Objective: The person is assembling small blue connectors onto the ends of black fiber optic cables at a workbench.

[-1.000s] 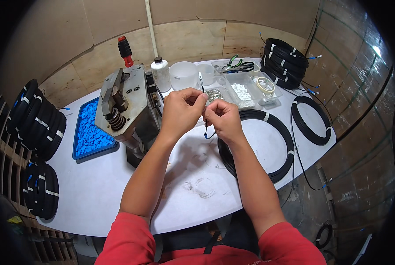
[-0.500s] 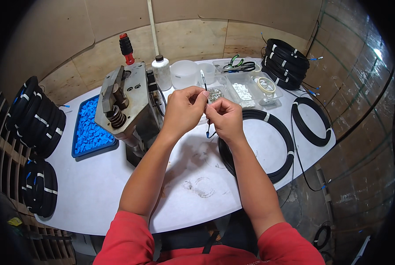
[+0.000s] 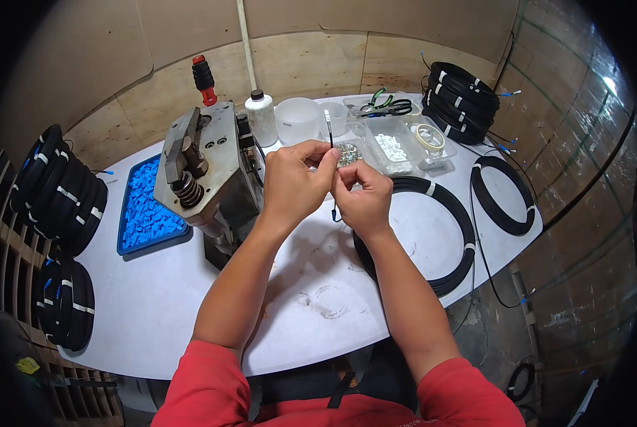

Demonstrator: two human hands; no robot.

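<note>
Above one white table point(image 3: 148, 320), two hands point(image 3: 297, 179) pinch one black cable point(image 3: 330, 135); one bottle point(image 3: 261, 121) stands beyond.

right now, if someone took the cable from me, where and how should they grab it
Probably on the short black stretch of cable below the white tip, coming from the far side with a light pinch. It stands thin and nearly upright there, while the left grip and right grip hold it lower down.
</note>
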